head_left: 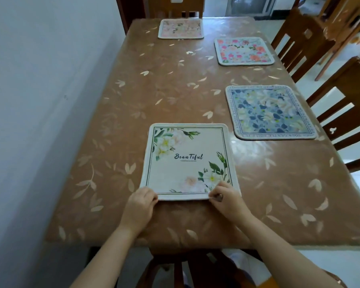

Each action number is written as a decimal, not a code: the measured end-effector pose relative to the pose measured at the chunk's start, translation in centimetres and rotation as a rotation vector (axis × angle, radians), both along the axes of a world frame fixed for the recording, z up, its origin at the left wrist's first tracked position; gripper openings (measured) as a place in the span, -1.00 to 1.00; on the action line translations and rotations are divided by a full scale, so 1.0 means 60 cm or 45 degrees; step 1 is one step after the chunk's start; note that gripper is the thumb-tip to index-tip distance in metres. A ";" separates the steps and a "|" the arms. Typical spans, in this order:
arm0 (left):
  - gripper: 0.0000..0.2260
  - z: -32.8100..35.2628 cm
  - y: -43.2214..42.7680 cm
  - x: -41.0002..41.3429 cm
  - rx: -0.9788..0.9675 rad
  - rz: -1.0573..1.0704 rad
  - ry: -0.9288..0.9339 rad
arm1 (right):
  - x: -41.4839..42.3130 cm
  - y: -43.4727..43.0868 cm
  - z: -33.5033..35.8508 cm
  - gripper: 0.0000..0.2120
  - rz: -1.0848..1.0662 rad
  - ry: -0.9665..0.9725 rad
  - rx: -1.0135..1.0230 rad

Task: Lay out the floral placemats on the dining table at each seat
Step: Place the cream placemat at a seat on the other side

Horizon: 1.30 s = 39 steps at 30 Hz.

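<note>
Both hands, left hand (140, 201) and right hand (224, 197), pinch the cream placemat's (187, 161) near corners on the table (154, 90); an uneven tug could skew it.

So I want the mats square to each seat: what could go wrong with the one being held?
The left hand and right hand pinch only the near edge of the Beautiful placemat, so an uneven tug could leave it skewed on the glossy tablecloth. Pushed to the right, its corner might nudge the blue placemat nearby.
</note>
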State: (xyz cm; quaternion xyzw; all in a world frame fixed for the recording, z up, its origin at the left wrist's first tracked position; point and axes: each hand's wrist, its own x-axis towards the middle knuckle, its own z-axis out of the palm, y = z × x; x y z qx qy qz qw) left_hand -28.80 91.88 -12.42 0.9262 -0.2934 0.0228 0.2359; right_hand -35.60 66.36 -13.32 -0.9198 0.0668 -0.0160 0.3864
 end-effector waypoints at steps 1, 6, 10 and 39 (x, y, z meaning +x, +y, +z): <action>-0.88 -0.013 0.001 -0.009 0.035 -0.029 -0.008 | -0.004 0.001 -0.008 -0.91 0.014 0.040 -0.012; -0.81 -0.026 -0.023 -0.012 0.092 -0.020 0.027 | -0.006 0.002 -0.011 -0.92 0.079 0.047 -0.098; -0.76 -0.020 -0.045 -0.004 0.085 -0.131 -0.004 | -0.005 0.004 -0.007 -0.91 0.041 0.062 -0.076; -0.81 -0.037 -0.005 -0.017 -0.065 -0.027 0.019 | -0.029 0.007 -0.003 -0.91 -0.006 0.039 -0.208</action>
